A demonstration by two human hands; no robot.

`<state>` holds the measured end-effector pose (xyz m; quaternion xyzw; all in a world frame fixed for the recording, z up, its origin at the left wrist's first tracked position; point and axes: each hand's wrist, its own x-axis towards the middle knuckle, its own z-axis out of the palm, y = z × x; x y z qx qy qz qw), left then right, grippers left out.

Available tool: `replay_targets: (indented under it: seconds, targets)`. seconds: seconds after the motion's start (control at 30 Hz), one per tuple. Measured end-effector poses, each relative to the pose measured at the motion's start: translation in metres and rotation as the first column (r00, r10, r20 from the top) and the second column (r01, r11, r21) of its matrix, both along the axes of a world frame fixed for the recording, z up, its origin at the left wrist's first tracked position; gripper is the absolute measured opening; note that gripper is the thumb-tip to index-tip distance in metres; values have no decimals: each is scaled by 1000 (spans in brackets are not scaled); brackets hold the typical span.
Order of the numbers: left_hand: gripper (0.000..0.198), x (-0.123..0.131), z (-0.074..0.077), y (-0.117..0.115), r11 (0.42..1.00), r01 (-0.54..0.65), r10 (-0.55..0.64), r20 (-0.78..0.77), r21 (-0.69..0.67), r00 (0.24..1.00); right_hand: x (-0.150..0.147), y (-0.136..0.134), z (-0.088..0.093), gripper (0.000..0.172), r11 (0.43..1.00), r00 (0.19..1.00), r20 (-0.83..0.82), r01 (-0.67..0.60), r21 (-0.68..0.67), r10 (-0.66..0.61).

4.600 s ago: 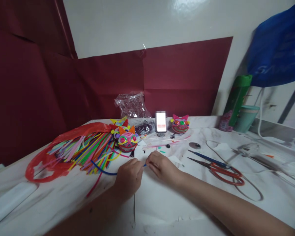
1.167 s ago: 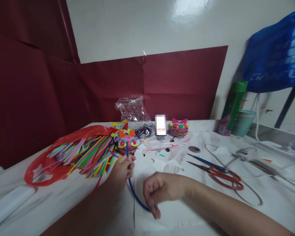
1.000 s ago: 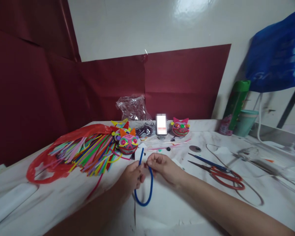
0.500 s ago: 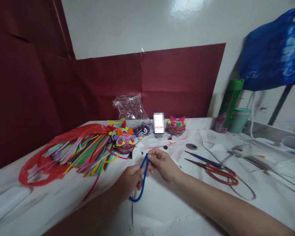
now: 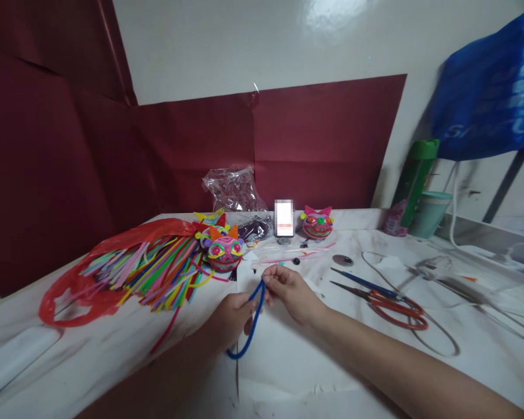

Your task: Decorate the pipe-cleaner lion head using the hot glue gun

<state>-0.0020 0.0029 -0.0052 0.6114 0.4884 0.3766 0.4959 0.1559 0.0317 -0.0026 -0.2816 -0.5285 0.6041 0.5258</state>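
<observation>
A blue pipe cleaner (image 5: 254, 329) is bent into a sharp fold at the top, and one length of it curves down in a loop. The fingertips of my right hand (image 5: 287, 291) pinch it at the fold. Just left and lower, my left hand (image 5: 233, 317) closes on the same pipe cleaner; part of it is hidden behind the fingers. Both hands hover over a white sheet of paper (image 5: 288, 372). Beyond my left hand stands a colourful animal-head figure with orange ears (image 5: 225, 250), close to the bundle of pipe cleaners (image 5: 157, 276).
Scissors with red handles (image 5: 395, 311) lie right of my hands beside a blue-shafted tool and cables. At the back stand a phone (image 5: 283, 220), a pink-eared figure (image 5: 317, 223), a green can (image 5: 413, 186) and a cup (image 5: 430, 214). A red plastic bag (image 5: 55, 302) lies left.
The view has shifted slightly, so the background sits a little further right. My hands keep nearly the same grip, and the lower loop of the pipe cleaner has swung slightly left.
</observation>
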Motion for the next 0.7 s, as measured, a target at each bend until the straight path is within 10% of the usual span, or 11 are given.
replay_targets:
  seconds: [0.23, 0.53, 0.7]
  targets:
    - [39, -1, -3, 3, 999, 6, -13, 205, 37, 979, -4, -9, -2, 39, 988, 990, 121, -92, 122, 77]
    - [17, -1, 6, -8, 875, -119, 255, -235, 470, 938, -7, -14, -3, 33, 982, 970, 236, 11, 190, -57]
    - [16, 3, 4, -9, 959, -119, 137, -57, 257, 989, -6, -13, -4, 25, 964, 955, 286, -5, 266, -74]
